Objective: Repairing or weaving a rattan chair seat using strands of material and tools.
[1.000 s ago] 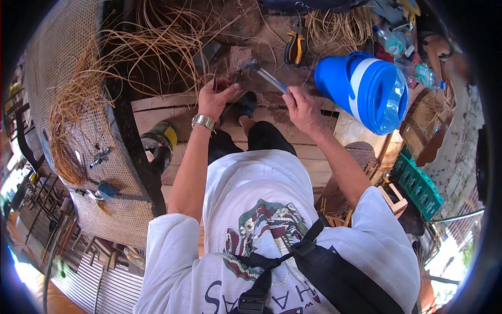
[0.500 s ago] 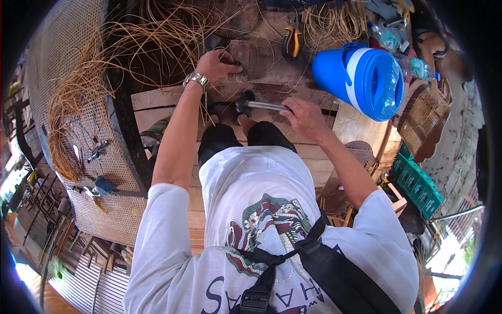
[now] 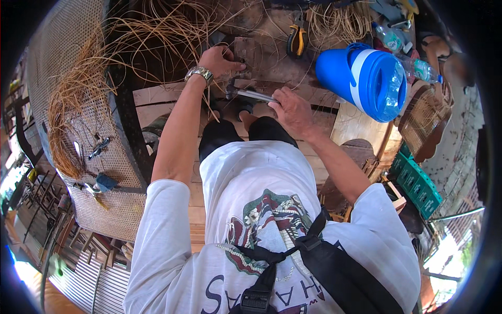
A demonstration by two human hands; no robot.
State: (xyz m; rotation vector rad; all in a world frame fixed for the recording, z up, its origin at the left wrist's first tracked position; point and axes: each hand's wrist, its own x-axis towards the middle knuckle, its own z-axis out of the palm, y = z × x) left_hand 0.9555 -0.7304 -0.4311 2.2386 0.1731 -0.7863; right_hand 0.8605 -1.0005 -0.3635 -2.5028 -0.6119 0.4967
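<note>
My right hand [image 3: 294, 111] is closed round the handle end of a hammer [image 3: 256, 95] with a metal shaft. Its dark head points left, just below the fingertips of my left hand. At a small wooden block [image 3: 244, 48] on the work surface, my left hand [image 3: 219, 61] is closed, thumb and fingers pinched together. Whatever it pinches is too small to make out. Thin rattan strands [image 3: 172, 31] lie loosely about that hand, and one hangs below its wrist.
Yellow-and-black pliers [image 3: 296, 42] lie beyond the hammer, near a coil of rattan [image 3: 337, 23]. A blue jug [image 3: 340, 70] and plastic bottles [image 3: 426, 70] are at the right. Woven cane panelling [image 3: 68, 47] stands at the left, with small tools on it. Another person [image 3: 435, 49] is at far right.
The hammer and my right hand have moved left, bringing the hammer head close under my left hand's fingertips. My left hand stays at the block.
</note>
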